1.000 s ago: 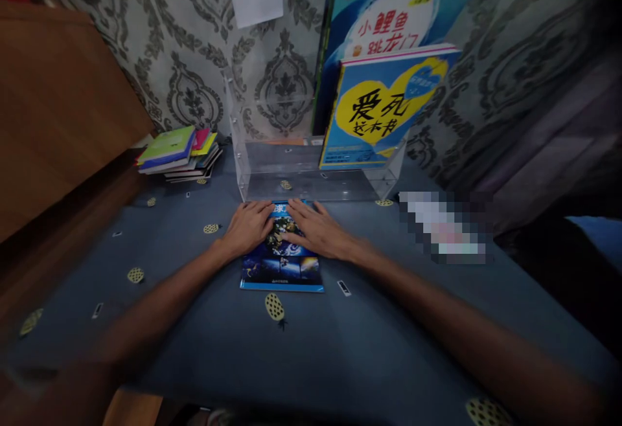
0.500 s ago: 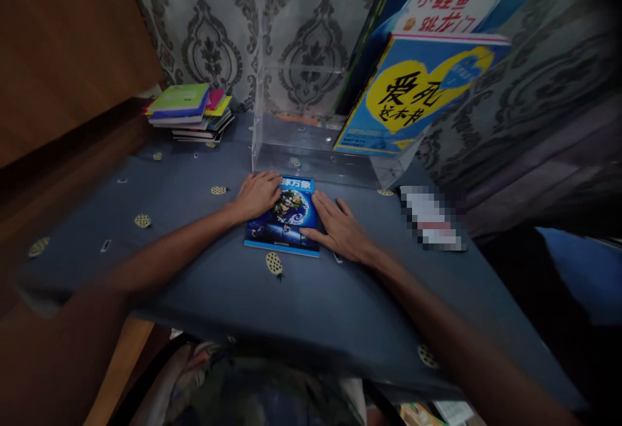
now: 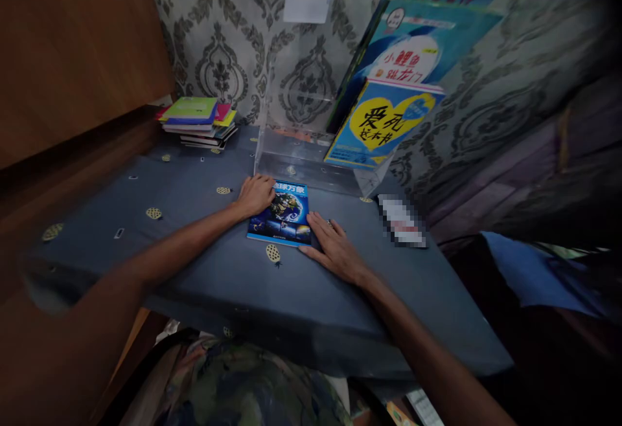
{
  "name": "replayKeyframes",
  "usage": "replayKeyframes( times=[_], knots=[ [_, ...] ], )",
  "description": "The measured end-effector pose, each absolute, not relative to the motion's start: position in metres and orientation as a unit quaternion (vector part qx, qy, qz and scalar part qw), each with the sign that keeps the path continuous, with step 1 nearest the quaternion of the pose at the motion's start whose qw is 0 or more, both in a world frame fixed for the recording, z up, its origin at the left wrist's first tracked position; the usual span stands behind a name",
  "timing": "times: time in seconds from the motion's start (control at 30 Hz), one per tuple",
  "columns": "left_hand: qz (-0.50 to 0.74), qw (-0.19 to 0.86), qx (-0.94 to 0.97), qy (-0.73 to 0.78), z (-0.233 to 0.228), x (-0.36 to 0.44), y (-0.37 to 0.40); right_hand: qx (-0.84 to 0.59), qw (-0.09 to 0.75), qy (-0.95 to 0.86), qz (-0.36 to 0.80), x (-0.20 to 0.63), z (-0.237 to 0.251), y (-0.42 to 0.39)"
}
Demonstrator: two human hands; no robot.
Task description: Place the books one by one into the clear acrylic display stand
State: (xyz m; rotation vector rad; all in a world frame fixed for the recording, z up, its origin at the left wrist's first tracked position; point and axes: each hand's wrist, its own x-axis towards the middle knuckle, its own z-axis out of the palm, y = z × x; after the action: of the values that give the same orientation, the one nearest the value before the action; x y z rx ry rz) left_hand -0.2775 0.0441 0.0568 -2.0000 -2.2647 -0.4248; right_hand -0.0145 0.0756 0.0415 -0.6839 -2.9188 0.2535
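A blue book (image 3: pixel 287 209) with the Earth on its cover lies flat on the tablecloth, its long sides pointing away from me. My left hand (image 3: pixel 256 195) rests over its upper left edge, fingers bent together and touching the book; the thumb is hidden. At the lower right edge is my right hand (image 3: pixel 336 245), palm down with the fingers stretched out and the thumb apart. Its fingertips are beside the book, and I cannot tell whether they touch it.
Behind the book stands a clear acrylic rack (image 3: pixel 311 177), with several large books (image 3: pixel 383 122) leaning in its right side. A pile of small books (image 3: pixel 197 122) sits at the back left. On the right lies a pixelated flat object (image 3: pixel 402 220). The patterned wall (image 3: pixel 218 57) closes off the back.
My right hand has slid off the cover to the book's right side. My left fingers have drawn back a little towards the left edge and bent. The camera view has shifted.
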Motion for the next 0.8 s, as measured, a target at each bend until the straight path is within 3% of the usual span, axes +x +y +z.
replayKeyframes(
  times=[0.43, 0.63, 0.8],
  knots=[
    [-0.210, 0.002, -0.595, -0.776, 0.058, -0.281, 0.038, -0.287, 0.068, -0.939, 0.177, -0.023, 0.045, 0.085],
    [-0.349, -0.126, -0.529, -0.763, 0.056, -0.292, 0.048, -0.409, 0.111, -0.902, 0.083, -0.086, 0.025, 0.113],
    [-0.505, -0.278, -0.397, -0.714, 0.054, -0.305, 0.070, -0.455, 0.152, -0.874, 0.074, -0.118, 0.011, 0.131]
  ],
)
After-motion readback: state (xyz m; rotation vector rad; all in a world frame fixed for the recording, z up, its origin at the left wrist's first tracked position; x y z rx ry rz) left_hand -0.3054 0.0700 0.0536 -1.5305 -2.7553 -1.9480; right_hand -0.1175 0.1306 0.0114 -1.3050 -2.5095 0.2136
